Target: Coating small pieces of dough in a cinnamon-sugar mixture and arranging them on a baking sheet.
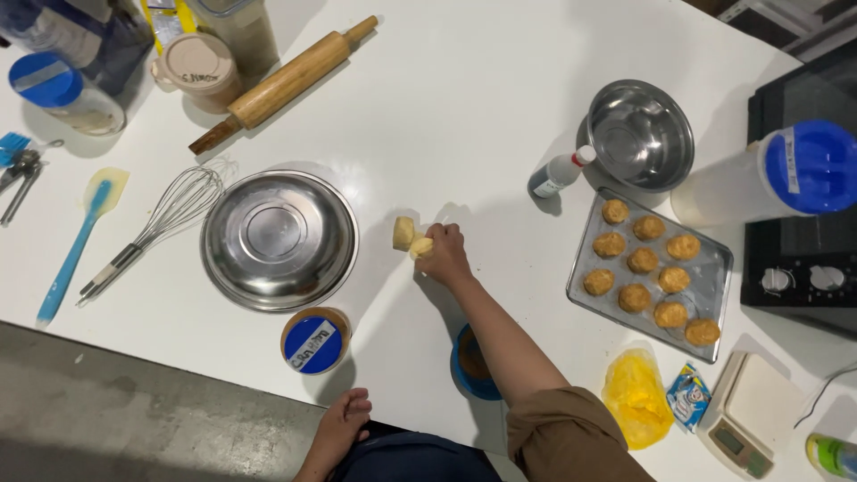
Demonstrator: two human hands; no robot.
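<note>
Right hand (444, 254) out over the white table (464, 116), fingers closed on a small pale yellow dough piece (420, 247); a second dough lump (403, 232) sits on the table touching or just beside it, can't tell which. Left hand (339, 428) low at the near table edge, fingers loosely curled, holding nothing, well apart from the dough. Head view only, left to right: upturned steel bowl (278, 240) just left of the dough; wire whisk (152, 230) beside the bowl's left rim; blue-handled silicone spatula (79, 245) further left. Wooden rolling pin (281, 83) lies diagonal above the bowl, a beige lidded tub (196, 70) near its lower end, a blue-lidded jar (62, 92) on its side at far left. Round container with a blue labelled lid (314, 340) sits near the front edge, below the bowl. Blue bowl (471, 364) partly hidden under the right forearm. Right of the hand: baking tray (710, 268) holding ten golden dough balls in rows, well apart from the held piece. Upright steel bowl (640, 134) just behind the tray, small dark bottle with white cap (558, 174) beside it. Tall white container with a blue lid (768, 174) lies at the right, against a black countertop oven (803, 250). Yellow plastic bag (636, 397), small sachet (688, 395) and kitchen scale (748, 412) along the near right edge.
</note>
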